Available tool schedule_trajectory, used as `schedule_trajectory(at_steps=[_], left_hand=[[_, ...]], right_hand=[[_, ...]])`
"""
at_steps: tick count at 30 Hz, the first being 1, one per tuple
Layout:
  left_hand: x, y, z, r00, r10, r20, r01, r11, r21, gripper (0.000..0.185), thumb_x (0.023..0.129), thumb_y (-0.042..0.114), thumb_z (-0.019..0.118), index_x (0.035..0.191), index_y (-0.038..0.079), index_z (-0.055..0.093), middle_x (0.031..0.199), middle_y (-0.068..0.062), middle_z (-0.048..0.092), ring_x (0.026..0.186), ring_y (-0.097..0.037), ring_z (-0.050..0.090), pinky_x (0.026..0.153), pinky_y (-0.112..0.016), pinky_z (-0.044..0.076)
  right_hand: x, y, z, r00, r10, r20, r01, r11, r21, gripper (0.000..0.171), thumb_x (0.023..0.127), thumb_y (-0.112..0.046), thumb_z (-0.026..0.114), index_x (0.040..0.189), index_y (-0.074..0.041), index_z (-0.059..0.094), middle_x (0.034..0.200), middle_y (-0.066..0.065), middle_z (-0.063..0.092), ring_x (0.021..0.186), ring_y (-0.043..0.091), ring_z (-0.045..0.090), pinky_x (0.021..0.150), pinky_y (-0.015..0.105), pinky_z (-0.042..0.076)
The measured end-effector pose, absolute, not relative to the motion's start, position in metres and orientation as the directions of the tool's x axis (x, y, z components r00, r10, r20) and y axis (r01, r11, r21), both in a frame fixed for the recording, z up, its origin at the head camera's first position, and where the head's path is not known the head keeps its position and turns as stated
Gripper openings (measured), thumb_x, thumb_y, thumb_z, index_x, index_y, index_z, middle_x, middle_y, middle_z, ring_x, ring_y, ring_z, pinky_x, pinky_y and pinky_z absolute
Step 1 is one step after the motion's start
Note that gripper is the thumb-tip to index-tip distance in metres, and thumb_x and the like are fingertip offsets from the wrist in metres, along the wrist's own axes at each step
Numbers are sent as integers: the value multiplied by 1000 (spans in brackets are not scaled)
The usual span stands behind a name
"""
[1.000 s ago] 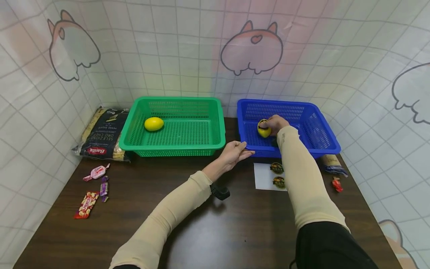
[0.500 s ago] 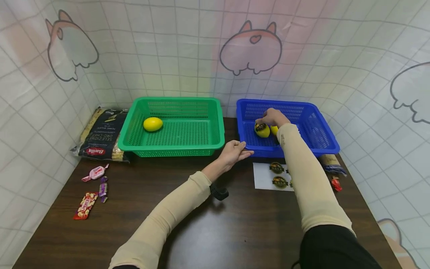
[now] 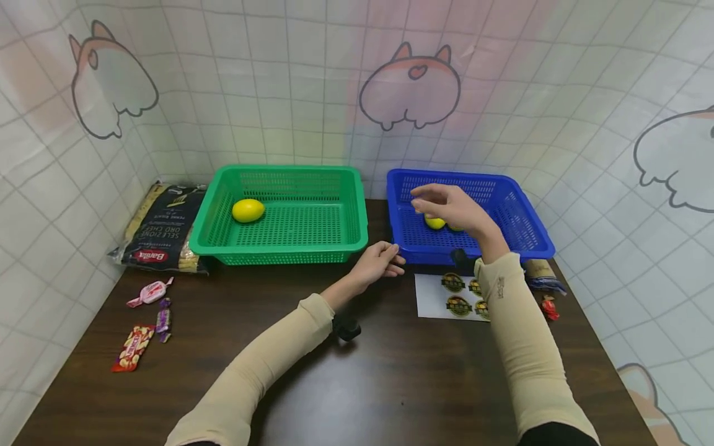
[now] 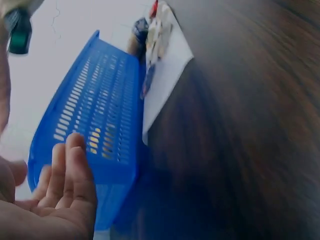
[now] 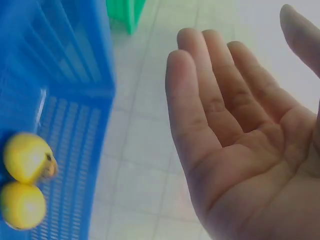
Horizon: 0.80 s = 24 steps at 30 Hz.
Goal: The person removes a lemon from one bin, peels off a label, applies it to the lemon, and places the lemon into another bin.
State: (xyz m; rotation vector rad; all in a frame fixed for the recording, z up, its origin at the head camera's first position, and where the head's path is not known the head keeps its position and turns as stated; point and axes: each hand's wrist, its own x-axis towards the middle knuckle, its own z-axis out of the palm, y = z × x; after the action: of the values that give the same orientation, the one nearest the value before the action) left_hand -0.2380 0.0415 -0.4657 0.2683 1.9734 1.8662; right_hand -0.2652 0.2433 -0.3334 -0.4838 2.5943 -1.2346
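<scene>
Two baskets side by side at the far edge of the dark surface (image 3: pixel 390 384): one green basket (image 3: pixel 357 214) at 11 o'clock, one blue basket (image 3: pixel 543 248) at 1 o'clock. One lemon (image 3: pixel 248 210) inside the green basket, near its left wall. Two lemons (image 3: pixel 434 222) touching each other on the floor of the blue basket, one bearing a dark sticker. Right hand (image 3: pixel 449 207) raised above the blue basket, fingers spread and relaxed, empty, just over the two lemons. Left hand (image 3: pixel 378 263) loosely open, fingertips at the near left corner of the blue basket. One sticker sheet (image 3: pixel 432 297) at 6 o'clock from the blue basket. One pasta bag (image 3: pixel 158 229) at 9 o'clock from the green basket. Three wrapped candies (image 3: pixel 147 316) near the left edge.
</scene>
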Motion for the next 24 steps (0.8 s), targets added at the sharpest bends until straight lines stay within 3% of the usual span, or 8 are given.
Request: schedule_trajectory(at_steps=[7, 11, 17, 24], left_hand=[[-225, 16, -480, -881, 454, -133, -53, 185, 981, 44, 107, 38, 43, 119, -1, 59, 113, -20, 71, 83, -14, 73, 75, -28, 61], [-217, 7, -484, -866, 490, -98, 13, 218, 976, 43, 107, 37, 43, 115, -1, 60, 111, -21, 71, 83, -15, 73, 75, -29, 61], [-205, -3, -487, -836, 545, -65, 123, 301, 946, 38, 107, 32, 46, 117, -2, 61, 107, -21, 73, 80, -14, 72, 74, -31, 61], [-199, -18, -486, -815, 575, -69, 164, 344, 925, 34, 105, 33, 50, 116, 3, 63, 107, -17, 73, 85, -20, 73, 77, -33, 61]], right_hand=[[-217, 240, -375, -905, -424, -36, -212, 524, -825, 46, 100, -34, 59, 139, -10, 55, 124, 19, 68, 111, 31, 67, 94, 39, 59], [-200, 235, -401, -904, -423, -54, -185, 502, -845, 43, 100, -32, 60, 136, -8, 57, 120, 18, 70, 108, 31, 68, 94, 45, 58], [-185, 225, -431, -892, -443, -95, -141, 470, -871, 41, 100, -27, 61, 133, -3, 59, 116, 25, 70, 107, 41, 67, 91, 53, 58], [-181, 215, -452, -870, -468, -158, -60, 417, -907, 46, 100, -24, 60, 134, 7, 55, 120, 32, 66, 107, 41, 68, 88, 44, 62]])
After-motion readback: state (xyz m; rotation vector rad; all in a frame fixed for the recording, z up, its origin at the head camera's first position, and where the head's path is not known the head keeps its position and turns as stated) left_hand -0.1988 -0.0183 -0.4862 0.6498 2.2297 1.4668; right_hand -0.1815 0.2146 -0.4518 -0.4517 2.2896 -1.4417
